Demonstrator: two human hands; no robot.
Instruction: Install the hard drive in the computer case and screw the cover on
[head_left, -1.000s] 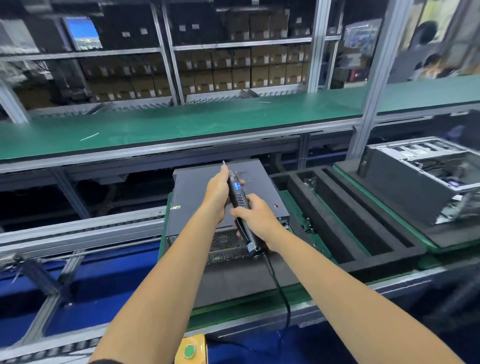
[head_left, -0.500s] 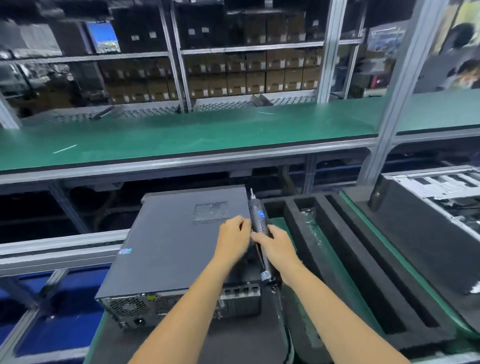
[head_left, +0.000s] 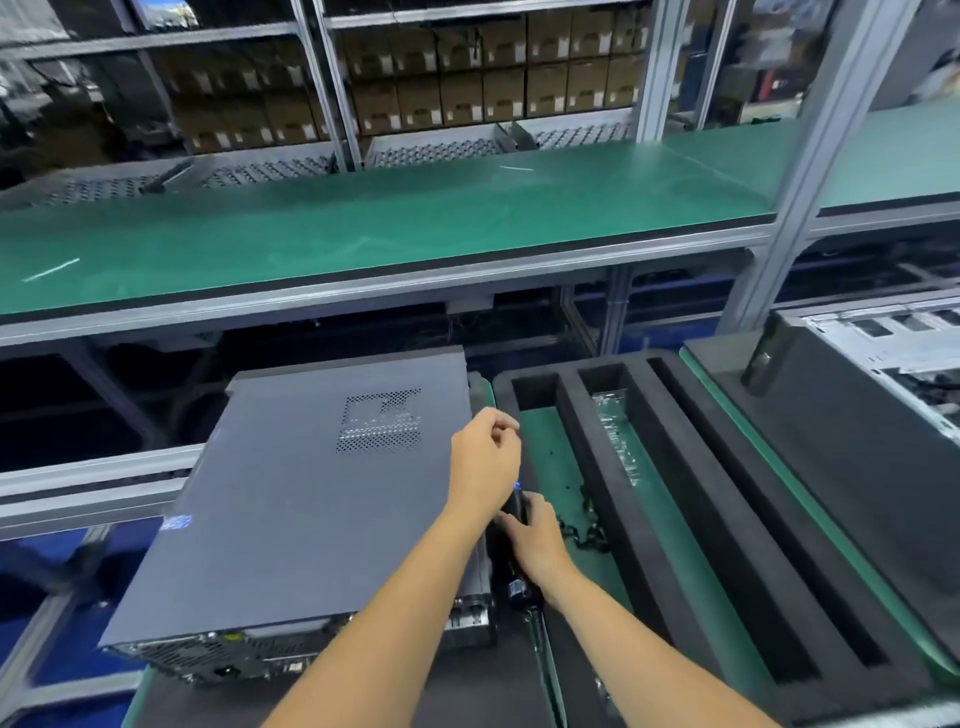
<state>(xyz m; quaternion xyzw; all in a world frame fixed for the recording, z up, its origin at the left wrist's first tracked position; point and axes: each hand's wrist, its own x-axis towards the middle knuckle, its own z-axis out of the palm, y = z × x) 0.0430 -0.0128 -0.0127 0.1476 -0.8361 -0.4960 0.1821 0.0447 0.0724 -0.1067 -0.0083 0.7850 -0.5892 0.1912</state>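
- Here, the green workbench (head_left: 363, 244) spans the whole width at the back, with shelves of cardboard boxes (head_left: 457, 88) behind it.
- The computer case (head_left: 291, 509) lies on its side on a dark mat, its grey cover (head_left: 260, 545) already closed over the top and the vent grille (head_left: 382, 421) facing up; the hard drive is not visible, so presumably it is inside.
- To the right sits a black foam tray (head_left: 670, 519) with long slots, one holding something in clear plastic, and beyond it a second, open case (head_left: 883, 374).
- The right hand (head_left: 535, 540) is wrapped around an electric screwdriver (head_left: 514, 566), held low beside the case's right edge; its cord (head_left: 540, 644) trails toward the viewer.
- The left hand (head_left: 485, 462) hovers over the right edge of the cover, fingers curled with the tips pinched together; whether a screw sits between them I cannot tell.
- Likely risks: the screwdriver tip is hidden behind the left hand, so it could miss the screw hole and scratch the cover, or catch a finger.
- A screw, if one is being held, could slip and fall into the gap between case and tray.
- The cover could shift if pressed unevenly, leaving the holes misaligned.
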